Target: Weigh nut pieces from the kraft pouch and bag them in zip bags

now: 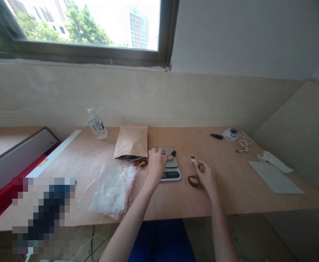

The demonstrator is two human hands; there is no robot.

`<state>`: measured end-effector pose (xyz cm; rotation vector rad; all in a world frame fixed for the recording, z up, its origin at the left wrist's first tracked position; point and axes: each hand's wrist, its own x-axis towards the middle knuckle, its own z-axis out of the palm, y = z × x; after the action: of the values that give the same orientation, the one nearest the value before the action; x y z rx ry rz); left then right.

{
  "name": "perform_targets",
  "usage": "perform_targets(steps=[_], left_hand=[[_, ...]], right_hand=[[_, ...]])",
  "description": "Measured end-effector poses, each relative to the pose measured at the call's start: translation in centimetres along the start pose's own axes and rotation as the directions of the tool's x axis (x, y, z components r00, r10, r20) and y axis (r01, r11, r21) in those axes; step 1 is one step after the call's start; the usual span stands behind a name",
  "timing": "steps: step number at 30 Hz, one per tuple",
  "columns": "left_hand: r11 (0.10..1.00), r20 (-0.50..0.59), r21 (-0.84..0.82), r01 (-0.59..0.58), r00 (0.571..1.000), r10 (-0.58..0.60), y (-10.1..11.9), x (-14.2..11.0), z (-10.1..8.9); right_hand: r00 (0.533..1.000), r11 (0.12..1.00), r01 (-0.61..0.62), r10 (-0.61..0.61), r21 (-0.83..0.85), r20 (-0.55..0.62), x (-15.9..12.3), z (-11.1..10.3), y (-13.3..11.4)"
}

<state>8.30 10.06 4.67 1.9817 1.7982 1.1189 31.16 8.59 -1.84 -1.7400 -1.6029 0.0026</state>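
Observation:
My left hand (156, 162) is over the kitchen scale (172, 175), its fingers curled at a mushroom piece whose outline they partly hide. Beside its thumb, a dark-capped mushroom piece (172, 155) rests on the weighing plate. To the right of the scale, my right hand (206, 175) is closed in a pinch on a pale-stemmed mushroom piece (193, 160). A brown mushroom (193, 181) lies on the table just below those fingers. Another small mushroom (143, 163) sits left of the scale, near the paper pouch (132, 141), whose mouth faces me.
Clear zip bags (111, 191) lie at the left front of the table. Behind them stands a water bottle (97, 124). At the back right are a screwdriver (216, 136) and a white dome camera (230, 134) with its cable. A white sheet (275, 178) lies farther right.

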Motion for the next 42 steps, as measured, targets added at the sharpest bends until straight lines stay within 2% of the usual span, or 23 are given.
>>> perform_targets(steps=[6, 10, 15, 19, 24, 27, 29, 32, 34, 42], left_hand=[[0.991, -0.155, -0.096, 0.096, 0.982, -0.11, -1.7, -1.6, -3.8], [0.977, -0.204, -0.149, 0.152, 0.962, -0.181, -3.6, -3.8, -5.9], [0.959, -0.184, -0.177, 0.221, 0.95, -0.253, -5.3, -6.4, -6.7], [0.954, -0.192, -0.161, 0.252, 0.94, -0.281, -6.1, -7.3, -6.9], [0.959, -0.267, -0.042, 0.282, 0.921, -0.283, -8.2, -6.3, -6.8], [0.963, -0.282, 0.073, 0.259, 0.932, -0.229, -10.2, -5.0, -6.3], [0.966, -0.25, 0.155, 0.207, 0.954, -0.164, -11.4, -4.1, -5.9], [0.957, -0.122, 0.268, 0.114, 0.989, -0.084, -12.6, -2.9, -5.4], [0.949, -0.054, 0.306, 0.082, 0.996, -0.069, -13.0, -2.3, -5.0], [0.882, -0.037, 0.437, 0.179, 0.983, -0.18, -13.1, -0.3, -3.9]], right_hand=[[1.0, 0.999, 0.016, -0.016, 0.027, 0.008, -1.1, 0.3, 1.8], [1.0, 0.997, 0.001, -0.001, 0.073, -0.007, -1.7, 0.5, 2.5], [1.0, 0.995, -0.008, 0.009, 0.103, -0.012, -2.0, 0.5, 2.6], [1.0, 0.992, 0.004, -0.002, 0.126, -0.01, -2.0, 0.3, 2.4], [1.0, 0.993, -0.002, 0.003, 0.12, -0.006, -2.0, 0.1, 2.3], [1.0, 0.994, -0.005, 0.005, 0.11, -0.002, -2.0, 0.2, 2.4], [1.0, 0.993, 0.0, 0.001, 0.12, -0.005, -2.0, 0.2, 2.5], [1.0, 0.991, -0.001, 0.002, 0.131, -0.011, -2.1, 0.2, 2.5], [1.0, 0.991, -0.001, 0.002, 0.132, -0.012, -2.1, 0.2, 2.5], [1.0, 0.991, 0.008, -0.006, 0.132, -0.015, -2.1, 0.2, 2.5]])
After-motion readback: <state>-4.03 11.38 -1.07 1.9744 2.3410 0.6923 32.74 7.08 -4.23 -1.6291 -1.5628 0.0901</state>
